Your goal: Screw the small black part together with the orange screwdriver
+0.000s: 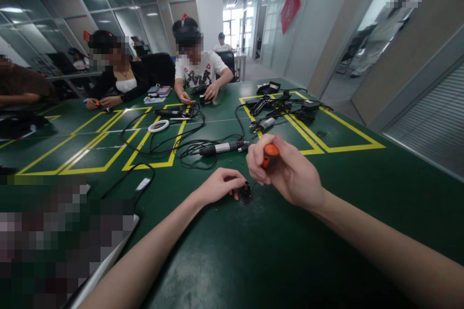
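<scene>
Room: office with glass partitions along the far side and a red hanging (291, 7) on the right wall.
Table: green top (326, 241), marked with yellow tape (355, 148).
Black round part: (245, 195) on the near middle of the table, its narrow collar upward.
Left hand: (220, 186) grasping that part from its left side between thumb and fingers.
Right hand: (292, 174) wrapped around an orange-and-black screwdriver handle (270, 155), raised just right of the part; whether the tip touches it, I cannot tell.
Beyond the hands: a silver-and-black corded handpiece (223, 148); farther left, a white ring (155, 130).
Far side: a seated co-worker in a white T-shirt (197, 71).
</scene>
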The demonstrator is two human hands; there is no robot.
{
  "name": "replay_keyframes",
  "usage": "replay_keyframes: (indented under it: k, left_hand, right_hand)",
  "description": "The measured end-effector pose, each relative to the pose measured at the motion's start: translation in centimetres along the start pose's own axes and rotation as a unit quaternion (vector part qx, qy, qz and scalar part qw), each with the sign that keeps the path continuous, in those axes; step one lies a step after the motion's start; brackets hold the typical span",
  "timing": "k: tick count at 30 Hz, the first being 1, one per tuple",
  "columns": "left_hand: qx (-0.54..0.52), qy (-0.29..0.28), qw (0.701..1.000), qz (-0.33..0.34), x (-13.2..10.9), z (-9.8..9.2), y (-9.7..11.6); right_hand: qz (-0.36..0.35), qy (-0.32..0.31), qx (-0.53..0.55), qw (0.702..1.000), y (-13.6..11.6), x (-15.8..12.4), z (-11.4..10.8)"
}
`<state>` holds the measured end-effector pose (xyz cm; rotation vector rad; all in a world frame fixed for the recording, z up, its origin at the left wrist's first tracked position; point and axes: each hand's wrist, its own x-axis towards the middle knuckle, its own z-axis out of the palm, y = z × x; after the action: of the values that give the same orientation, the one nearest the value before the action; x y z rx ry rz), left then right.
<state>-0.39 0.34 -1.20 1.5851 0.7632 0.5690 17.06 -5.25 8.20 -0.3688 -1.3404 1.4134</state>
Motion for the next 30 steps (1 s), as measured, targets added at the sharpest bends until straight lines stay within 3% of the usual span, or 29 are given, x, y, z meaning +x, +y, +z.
replay_keyframes:
  k: [21,26,30]
  left_hand:
    - [0.002,-0.003,1.000,-0.005,-0.04,0.15,0.57]
    - [0.007,-0.003,1.000,-0.004,0.08,0.12,0.33]
    - [0.014,-0.002,1.000,-0.010,0.08,0.13,0.35]
  right_hand:
    - [0.014,-0.022,0.078,0.997,-0.51,0.13,-0.32]
    - [-0.005,0.009,0.042,0.999,-0.56,0.16,-0.44]
    - [-0.016,-0.016,0.015,1.000,-0.58,0.45,-0.54]
